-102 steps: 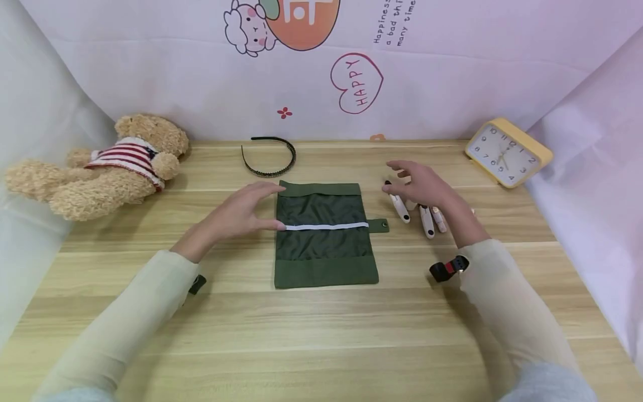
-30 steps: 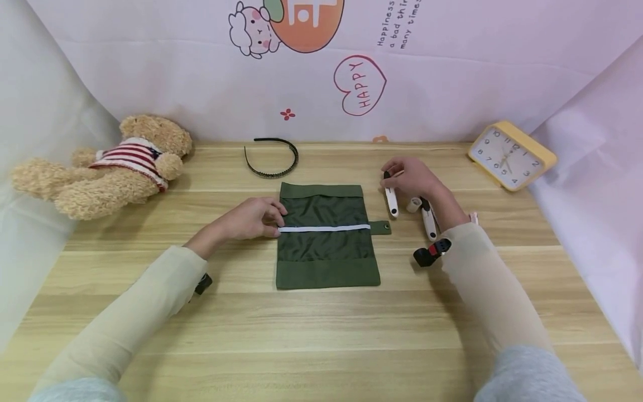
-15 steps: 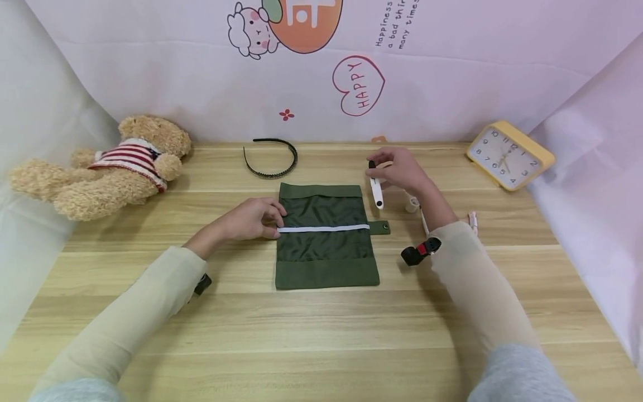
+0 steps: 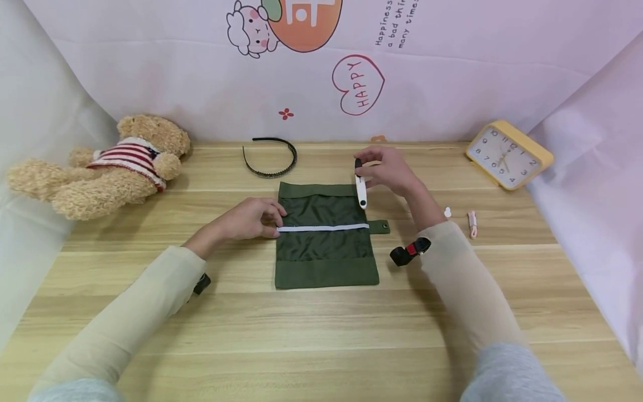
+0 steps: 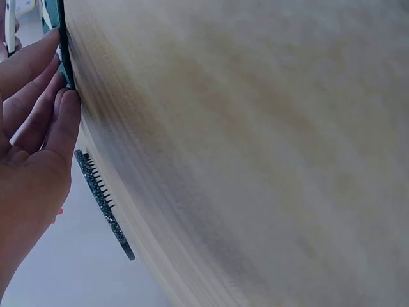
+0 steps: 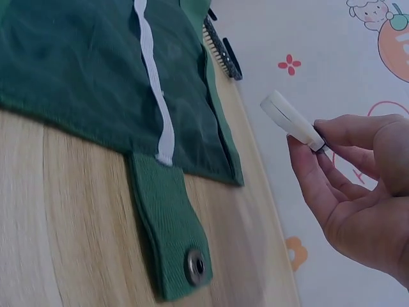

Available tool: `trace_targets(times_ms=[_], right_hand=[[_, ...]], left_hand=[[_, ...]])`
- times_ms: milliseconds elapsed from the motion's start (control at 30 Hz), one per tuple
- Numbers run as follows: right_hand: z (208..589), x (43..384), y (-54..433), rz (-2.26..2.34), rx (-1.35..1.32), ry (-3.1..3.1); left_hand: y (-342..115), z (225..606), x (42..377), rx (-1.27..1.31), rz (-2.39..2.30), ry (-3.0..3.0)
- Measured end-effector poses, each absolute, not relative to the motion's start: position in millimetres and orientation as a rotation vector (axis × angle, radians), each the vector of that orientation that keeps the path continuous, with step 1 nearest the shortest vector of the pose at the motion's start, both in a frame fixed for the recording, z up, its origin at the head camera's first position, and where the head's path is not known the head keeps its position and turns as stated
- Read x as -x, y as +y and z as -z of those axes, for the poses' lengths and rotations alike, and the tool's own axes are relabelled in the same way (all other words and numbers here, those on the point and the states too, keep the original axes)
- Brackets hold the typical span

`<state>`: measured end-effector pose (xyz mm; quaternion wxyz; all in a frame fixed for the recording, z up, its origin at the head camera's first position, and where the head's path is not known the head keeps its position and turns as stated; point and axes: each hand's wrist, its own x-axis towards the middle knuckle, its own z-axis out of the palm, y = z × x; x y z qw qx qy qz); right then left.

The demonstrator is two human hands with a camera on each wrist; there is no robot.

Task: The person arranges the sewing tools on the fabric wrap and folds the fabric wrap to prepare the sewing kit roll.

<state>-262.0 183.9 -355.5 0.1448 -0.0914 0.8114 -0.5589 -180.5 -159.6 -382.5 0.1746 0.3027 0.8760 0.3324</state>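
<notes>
A dark green cloth roll-up pouch (image 4: 326, 273) lies unfolded, a white elastic band (image 4: 321, 228) across its middle and a snap tab (image 4: 379, 226) on its right side. My left hand (image 4: 251, 218) pinches the pouch's left edge beside the end of the band, fingers curled over the cloth. A slim white tool (image 4: 361, 192) with a black tip and a dark dot at its lower end is pinched by its tip between thumb and fingers of my right hand (image 4: 385, 172). It overlaps the pouch's upper right corner in the head view; its exact kind I cannot tell.
Beyond the pouch lies a black toothed headband (image 4: 271, 174). A teddy bear (image 4: 115, 173) is at the left, a yellow alarm clock (image 4: 509, 153) at the back right. Right of my forearm are a small pink bundle (image 4: 473, 224) and a little white piece (image 4: 447, 212).
My right hand has picked up the white tool and carried it left to the pouch's upper right corner. My left hand has closed at the pouch's left edge and stayed there.
</notes>
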Motion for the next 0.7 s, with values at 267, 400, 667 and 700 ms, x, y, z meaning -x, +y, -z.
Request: trace_targets(times_ms=[267, 400, 667, 700], right_hand=[[355.1, 260.2, 171.4, 1.645, 0.266, 2.299], [354.8, 259.1, 165.9, 1.654, 0.276, 2.294], [358.7, 259.9, 151.7, 1.660, 0.318, 2.261], [359.3, 260.0, 149.8, 1.658, 0.323, 2.256]], left_hand=[[-159.1, 381.7, 180.2, -0.858, -0.936, 2.483], [-158.4, 381.5, 180.6, -0.865, -0.904, 2.491], [-157.7, 381.0, 181.0, -0.883, -0.830, 2.510], [-157.7, 381.1, 181.1, -0.880, -0.827, 2.511]])
